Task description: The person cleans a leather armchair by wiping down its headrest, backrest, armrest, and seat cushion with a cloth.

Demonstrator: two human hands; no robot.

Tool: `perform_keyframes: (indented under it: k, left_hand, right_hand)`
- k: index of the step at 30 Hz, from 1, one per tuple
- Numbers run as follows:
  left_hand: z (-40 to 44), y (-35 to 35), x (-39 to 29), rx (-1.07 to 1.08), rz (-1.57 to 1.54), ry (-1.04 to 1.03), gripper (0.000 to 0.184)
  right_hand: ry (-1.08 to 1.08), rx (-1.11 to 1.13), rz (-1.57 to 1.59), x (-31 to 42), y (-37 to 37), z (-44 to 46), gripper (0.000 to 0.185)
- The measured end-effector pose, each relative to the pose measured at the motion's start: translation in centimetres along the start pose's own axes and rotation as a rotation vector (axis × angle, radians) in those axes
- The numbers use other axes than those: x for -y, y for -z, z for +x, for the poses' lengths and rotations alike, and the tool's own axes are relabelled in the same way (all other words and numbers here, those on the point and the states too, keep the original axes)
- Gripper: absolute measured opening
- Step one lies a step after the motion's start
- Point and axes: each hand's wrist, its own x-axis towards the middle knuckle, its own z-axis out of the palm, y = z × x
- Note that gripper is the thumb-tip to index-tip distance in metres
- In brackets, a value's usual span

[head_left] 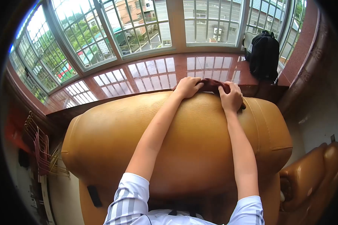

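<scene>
A dark maroon cloth (211, 84) lies bunched along the far top edge of a tan leather sofa back (157, 138). My left hand (188, 87) grips the cloth's left part, fingers curled over it. On the right, my right hand (232, 96) pinches the cloth with thumb and fingers. A dark end of the cloth hangs just past the right wrist. Both arms stretch forward over the leather, and the cloth's far side is hidden behind the edge.
Behind the sofa runs a glossy red stone sill (146, 75) under barred windows. A black backpack (264, 56) stands on it at the right. Clothes hangers (39, 144) hang at the left. A dark remote-like object (94, 196) lies lower left; another leather seat (308, 174) is at right.
</scene>
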Motion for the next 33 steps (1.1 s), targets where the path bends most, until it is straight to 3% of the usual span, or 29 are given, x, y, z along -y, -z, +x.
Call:
perform_keyframes:
  k: [6, 10, 14, 18, 20, 29, 33]
  left_hand:
    - [-1.8, 1.6, -2.1, -0.235, 0.173, -0.009, 0.024]
    - [-3.9, 1.0, -4.0, -0.147, 0.341, 0.279, 0.028]
    - [-6.5, 1.9, -6.6, -0.165, 0.294, 0.298, 0.027]
    - [-9.5, 1.9, -7.8, -0.304, 0.283, 0.226, 0.025]
    - [-10.6, 3.1, -8.5, -0.218, 0.243, 0.256, 0.026]
    - [-20.1, 7.1, -8.5, -0.268, 0.093, 0.092, 0.021]
    - [-22.9, 6.8, -8.1, -0.388, 0.160, -0.089, 0.022]
  right_hand:
    - [0.049, 0.032, 0.060, 0.2, 0.6, 0.0, 0.020]
    - [-0.073, 0.312, -0.127, 1.1, 1.2, 0.2, 0.029]
    - [0.001, 0.399, -0.248, 0.6, 1.2, 0.1, 0.035]
    - [0.156, 0.415, -0.057, -0.1, 2.3, -0.7, 0.037]
    - [0.059, 0.466, -0.118, 2.1, 4.4, -1.9, 0.038]
    - [0.055, 0.122, -0.307, 9.0, 10.1, -12.4, 0.025]
    - [0.098, 0.106, -0.407, 9.4, 11.7, -16.3, 0.024]
